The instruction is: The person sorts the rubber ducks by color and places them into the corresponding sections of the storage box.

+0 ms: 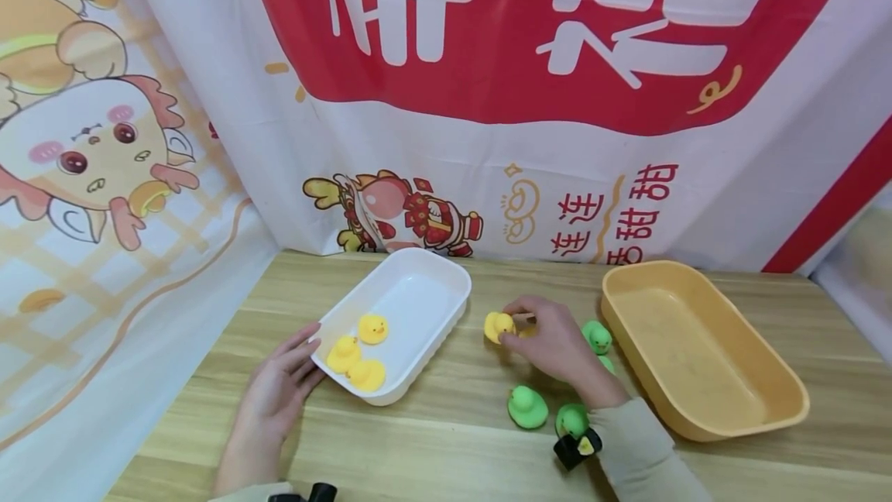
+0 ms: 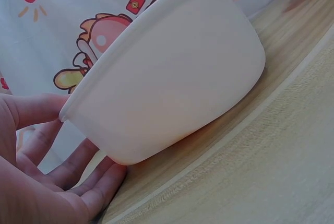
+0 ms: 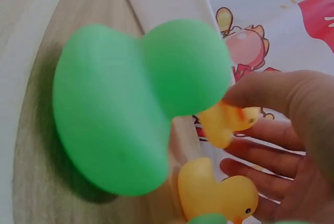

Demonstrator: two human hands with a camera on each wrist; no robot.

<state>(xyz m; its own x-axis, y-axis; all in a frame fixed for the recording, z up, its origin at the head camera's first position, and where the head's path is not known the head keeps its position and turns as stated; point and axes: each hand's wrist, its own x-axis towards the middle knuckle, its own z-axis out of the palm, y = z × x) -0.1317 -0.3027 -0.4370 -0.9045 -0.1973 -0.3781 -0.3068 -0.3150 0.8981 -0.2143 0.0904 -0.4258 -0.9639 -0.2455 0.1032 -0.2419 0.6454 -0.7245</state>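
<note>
At the left, a white plastic basin (image 1: 425, 285) stands on the table with three yellow toy ducks (image 1: 372, 328) at its near end. My left hand (image 1: 275, 382) holds the basin's near left corner; in the left wrist view one fingertip meets the rim and other fingers touch the wall near the base. Between the basins, my right hand (image 1: 550, 335) pinches a yellow duck (image 1: 498, 327) between thumb and fingers. Another yellow duck (image 3: 209, 192) sits below that hand in the right wrist view. Green ducks (image 1: 526, 407) lie around the right wrist, one large in front of its camera (image 3: 109, 114).
A yellow-orange basin (image 1: 697, 331) stands on the wooden table (image 1: 432, 463) at the right, with green ducks (image 1: 597, 337) beside its left wall. Printed white cloth (image 1: 446, 138) hangs behind the table and along its left side. A black wrist camera (image 1: 577, 448) sits on the right sleeve.
</note>
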